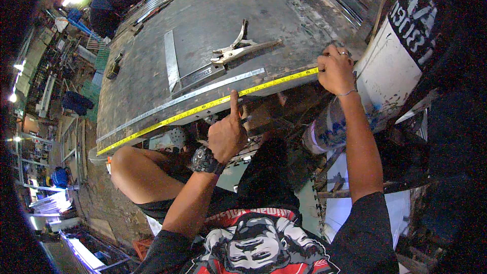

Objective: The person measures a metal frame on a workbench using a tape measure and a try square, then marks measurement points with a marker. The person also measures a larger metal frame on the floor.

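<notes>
Tape measure [203, 107]: yellow, lay stretched along the near edge of the grey surface [213, 15], running from 8 to 2 o'clock.
Left hand [227, 134]: grip clenched, thumb pressing the tape at mid-length.
Right hand [335, 69]: grip pinching the tape's 2 o'clock end.
Locking pliers [234, 48]: at 12 o'clock of the thumb, beside a steel square [172, 61].
</notes>
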`<action>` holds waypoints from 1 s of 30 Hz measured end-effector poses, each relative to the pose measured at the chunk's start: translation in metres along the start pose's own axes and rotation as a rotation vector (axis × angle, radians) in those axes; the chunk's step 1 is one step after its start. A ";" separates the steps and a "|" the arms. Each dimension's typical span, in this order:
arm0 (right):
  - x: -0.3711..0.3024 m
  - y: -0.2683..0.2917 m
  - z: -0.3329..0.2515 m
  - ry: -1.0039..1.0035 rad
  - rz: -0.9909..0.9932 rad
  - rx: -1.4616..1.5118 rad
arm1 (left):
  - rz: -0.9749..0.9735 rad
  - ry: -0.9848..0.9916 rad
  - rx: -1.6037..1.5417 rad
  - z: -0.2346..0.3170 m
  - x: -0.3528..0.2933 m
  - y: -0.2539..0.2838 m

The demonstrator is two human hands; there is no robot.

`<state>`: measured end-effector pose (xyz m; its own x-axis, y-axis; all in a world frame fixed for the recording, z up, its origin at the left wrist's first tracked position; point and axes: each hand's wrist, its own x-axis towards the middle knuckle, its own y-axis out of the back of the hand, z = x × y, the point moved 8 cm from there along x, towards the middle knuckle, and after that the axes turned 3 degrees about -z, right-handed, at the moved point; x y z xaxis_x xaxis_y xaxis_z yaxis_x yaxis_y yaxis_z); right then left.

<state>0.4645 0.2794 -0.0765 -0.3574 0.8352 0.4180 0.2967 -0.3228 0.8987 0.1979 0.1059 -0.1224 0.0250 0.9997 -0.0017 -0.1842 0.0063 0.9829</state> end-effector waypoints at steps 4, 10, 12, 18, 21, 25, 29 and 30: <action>0.002 0.004 -0.005 0.055 0.008 0.001 | 0.082 -0.023 0.104 0.006 0.000 0.001; 0.002 0.006 -0.007 0.087 0.025 0.075 | 0.126 -0.020 0.189 0.007 0.000 -0.005; 0.003 0.003 -0.005 0.067 -0.004 0.065 | 0.153 -0.058 0.133 0.009 0.000 -0.004; 0.003 0.004 -0.005 0.083 0.002 0.047 | 0.065 -0.011 0.153 0.004 0.002 -0.008; 0.003 0.003 -0.004 0.076 -0.024 -0.005 | 0.015 0.006 0.147 0.001 0.002 -0.010; 0.002 0.000 0.000 0.063 -0.034 -0.002 | 0.046 -0.038 0.240 0.005 0.002 -0.004; 0.001 0.000 0.002 0.068 -0.022 0.008 | 0.105 -0.076 0.104 0.007 0.004 0.001; 0.001 0.000 0.002 0.075 -0.016 0.023 | 0.057 -0.039 0.147 0.004 0.004 -0.004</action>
<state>0.4665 0.2807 -0.0762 -0.4274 0.8043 0.4128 0.3105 -0.2983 0.9026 0.2025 0.1094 -0.1252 0.0578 0.9966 0.0588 -0.0412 -0.0565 0.9976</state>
